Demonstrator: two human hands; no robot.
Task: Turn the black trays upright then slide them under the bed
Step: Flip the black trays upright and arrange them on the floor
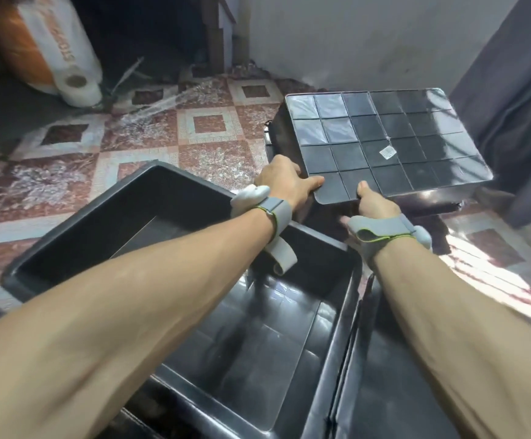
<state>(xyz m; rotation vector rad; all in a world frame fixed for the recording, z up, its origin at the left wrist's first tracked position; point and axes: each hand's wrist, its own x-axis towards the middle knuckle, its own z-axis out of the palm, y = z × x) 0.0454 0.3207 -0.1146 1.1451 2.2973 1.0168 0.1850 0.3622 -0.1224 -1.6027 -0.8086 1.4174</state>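
- The upside-down tray (384, 144) lies on the floor (194, 147) near the wall, with its gridded bottom facing up and a small sticker on it.
- The left hand (284, 182) grasps its near corner, the thumb on top and the fingers curled over the side.
- The right hand (373, 207) grasps the near edge just beside it, the thumb on top and the fingers hidden under the edge.
- An upright tray (258, 327) stands in front, under the forearms.
- A white roll (77, 87) lies far left.
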